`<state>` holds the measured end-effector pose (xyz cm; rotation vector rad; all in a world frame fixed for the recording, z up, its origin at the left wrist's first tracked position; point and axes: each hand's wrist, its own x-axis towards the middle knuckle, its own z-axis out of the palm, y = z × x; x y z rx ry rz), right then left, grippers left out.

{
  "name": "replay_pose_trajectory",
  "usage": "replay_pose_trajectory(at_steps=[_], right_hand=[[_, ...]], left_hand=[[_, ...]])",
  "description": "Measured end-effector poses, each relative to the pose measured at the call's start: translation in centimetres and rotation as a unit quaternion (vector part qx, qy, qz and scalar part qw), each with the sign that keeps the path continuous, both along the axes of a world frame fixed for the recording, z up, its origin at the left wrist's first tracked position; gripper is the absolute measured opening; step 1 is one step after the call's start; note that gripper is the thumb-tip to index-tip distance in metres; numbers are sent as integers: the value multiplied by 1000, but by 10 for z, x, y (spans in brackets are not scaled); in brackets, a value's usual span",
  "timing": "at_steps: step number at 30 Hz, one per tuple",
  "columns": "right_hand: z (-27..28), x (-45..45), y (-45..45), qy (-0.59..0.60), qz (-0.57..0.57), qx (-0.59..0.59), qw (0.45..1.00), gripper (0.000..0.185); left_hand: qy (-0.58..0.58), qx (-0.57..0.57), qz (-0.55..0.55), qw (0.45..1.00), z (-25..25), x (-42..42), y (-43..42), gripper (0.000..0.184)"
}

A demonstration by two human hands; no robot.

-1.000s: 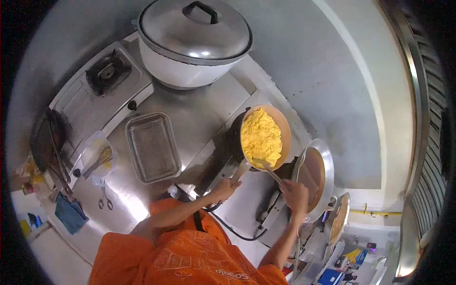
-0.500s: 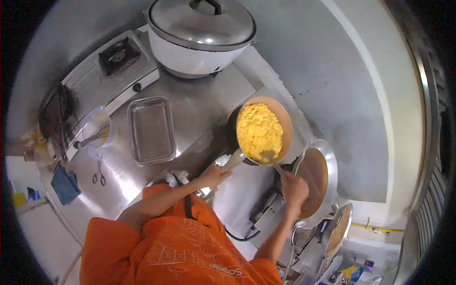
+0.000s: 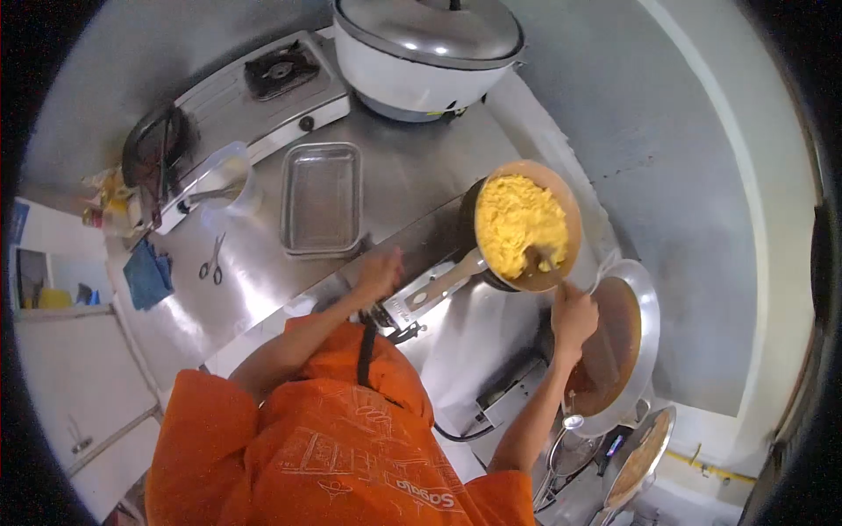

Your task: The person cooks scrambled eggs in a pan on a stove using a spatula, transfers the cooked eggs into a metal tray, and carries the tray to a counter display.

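Note:
A frying pan (image 3: 574,223) with a tan interior holds soft yellow scrambled eggs (image 3: 517,219). Its pale handle (image 3: 447,280) points down and left, toward my body. My right hand (image 3: 574,320) is closed around a stirring utensil, whose dark, blurred head (image 3: 537,256) rests in the eggs at the pan's near side; its exact kind is unclear. My left hand (image 3: 379,276) hovers left of the handle, apart from it, with fingers loosely apart and nothing visible in them.
A wide metal pan of brown sauce (image 3: 605,351) stands to the right, with another filled pan (image 3: 645,451) below. A glass dish (image 3: 322,202), scissors (image 3: 212,260), whisk container (image 3: 230,184) and blue cloth (image 3: 147,274) lie left. Behind are a rice cooker (image 3: 421,74) and portable stove (image 3: 254,88).
My left hand has let go of the pan handle and moved left. My right hand still stirs, and the egg mass has shifted in the pan. The view has turned somewhat leftward.

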<state>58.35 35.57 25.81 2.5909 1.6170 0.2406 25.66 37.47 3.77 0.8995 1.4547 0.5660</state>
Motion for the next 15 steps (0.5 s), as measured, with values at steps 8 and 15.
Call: replay_pose_trajectory(at_steps=[8, 15], right_hand=[[62, 9, -68, 127, 86, 29, 988, 26], [-24, -15, -2, 100, 73, 45, 991, 24]], left_hand=[[439, 185, 368, 799, -52, -193, -25, 49], [48, 143, 333, 931, -143, -248, -15, 41]])
